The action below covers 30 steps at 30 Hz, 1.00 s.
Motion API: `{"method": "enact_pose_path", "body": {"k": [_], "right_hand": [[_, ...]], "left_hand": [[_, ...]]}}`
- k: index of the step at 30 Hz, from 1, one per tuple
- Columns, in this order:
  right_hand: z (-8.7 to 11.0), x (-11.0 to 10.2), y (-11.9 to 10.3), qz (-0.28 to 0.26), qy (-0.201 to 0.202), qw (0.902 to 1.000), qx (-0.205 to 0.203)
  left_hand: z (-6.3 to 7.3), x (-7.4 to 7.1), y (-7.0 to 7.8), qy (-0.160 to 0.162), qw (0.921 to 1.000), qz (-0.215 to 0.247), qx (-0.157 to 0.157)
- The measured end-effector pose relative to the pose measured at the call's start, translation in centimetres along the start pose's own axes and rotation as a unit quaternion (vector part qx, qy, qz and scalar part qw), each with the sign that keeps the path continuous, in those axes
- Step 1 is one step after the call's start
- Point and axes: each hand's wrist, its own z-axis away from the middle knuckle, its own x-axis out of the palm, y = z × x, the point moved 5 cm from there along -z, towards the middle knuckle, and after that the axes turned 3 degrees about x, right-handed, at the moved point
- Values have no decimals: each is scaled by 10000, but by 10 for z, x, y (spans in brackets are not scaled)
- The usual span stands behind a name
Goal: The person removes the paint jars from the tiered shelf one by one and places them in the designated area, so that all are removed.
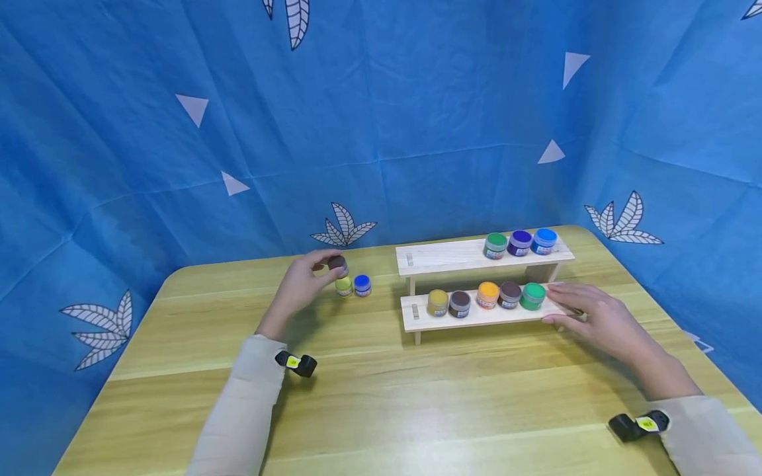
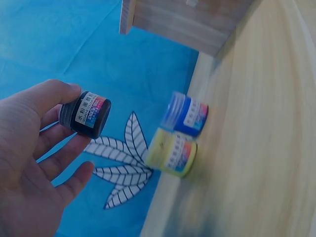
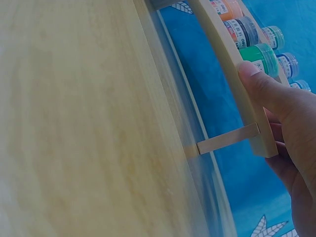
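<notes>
My left hand (image 1: 301,283) pinches a small dark paint jar (image 2: 91,114) between thumb and fingers, above the table. Just below it a yellow paint jar (image 2: 173,153) and a blue paint jar (image 2: 190,116) stand side by side on the tabletop. My right hand (image 1: 601,318) grips the right end of the lower shelf of a two-tier wooden rack (image 1: 452,323). In the right wrist view its thumb lies on the front edge, close by a green paint jar (image 3: 259,59), and the other fingers are partly hidden behind the board.
On the lower shelf sit several more jars, among them a mustard one (image 1: 437,303) and an orange one (image 1: 487,295). The upper shelf (image 1: 443,257) carries a green, a purple and a blue jar at its right. Behind the wooden table (image 1: 381,403) hangs a blue patterned cloth (image 1: 417,119).
</notes>
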Motion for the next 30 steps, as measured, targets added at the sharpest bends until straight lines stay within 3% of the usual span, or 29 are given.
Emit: {"method": "enact_pose_path", "body": {"k": [8,17,30], "right_hand": [[1,1,1,1,-11,10000,33],[0,0,1,2,-69,9999,77],[-1,-1,0,63,-63,9999,72]], "left_hand": [[4,-6,-15,102,9995,221,-219],[8,-12,-30,292,9982,455,-249],[12,-8,-52,135,9965,597,-565]]}}
